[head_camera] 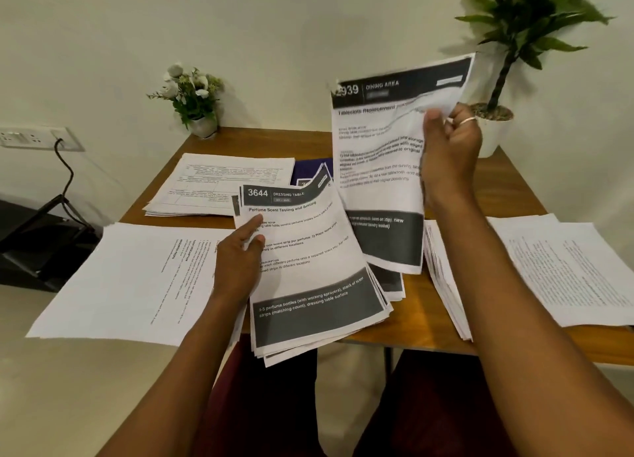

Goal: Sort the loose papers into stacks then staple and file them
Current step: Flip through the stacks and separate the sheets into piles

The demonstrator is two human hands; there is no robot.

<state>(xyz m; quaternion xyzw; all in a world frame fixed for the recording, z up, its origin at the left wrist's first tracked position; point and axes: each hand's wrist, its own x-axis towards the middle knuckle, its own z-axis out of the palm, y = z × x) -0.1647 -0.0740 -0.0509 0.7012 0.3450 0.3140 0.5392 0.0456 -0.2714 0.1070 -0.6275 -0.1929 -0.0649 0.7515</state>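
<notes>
Clearly the sorting is partway through, by my reading. The wooden table [425, 319] carries four piles. A wide left pile [137, 278] hangs out past the table's left edge. A right pile [566, 268] overhangs the near edge, and a thinner fanned pile [442, 278] lies just beside it. A far pile [219, 185] sits toward the wall.

An unsorted bundle [308, 268] of dark-banded pages is held above the near edge. The left hand [236, 261] grips it at its left side, thumb on top and fingers curled beneath. A single sheet [380, 155] headed "Dining Area" is lifted clear. The right hand [449, 148] pinches it at its right edge, fingers curled.

A blue folder [312, 172] peeks out between the far pile and the lifted sheet. No stapler shows, so stapling and filing look not yet begun.

Open wood remains only in the middle strip under the bundle and at the far right corner. Both overhanging piles could slide if brushed by a forearm. A small flower pot [195, 96] stands at the back left, and a leafy plant [514, 45] stands behind the right hand.
</notes>
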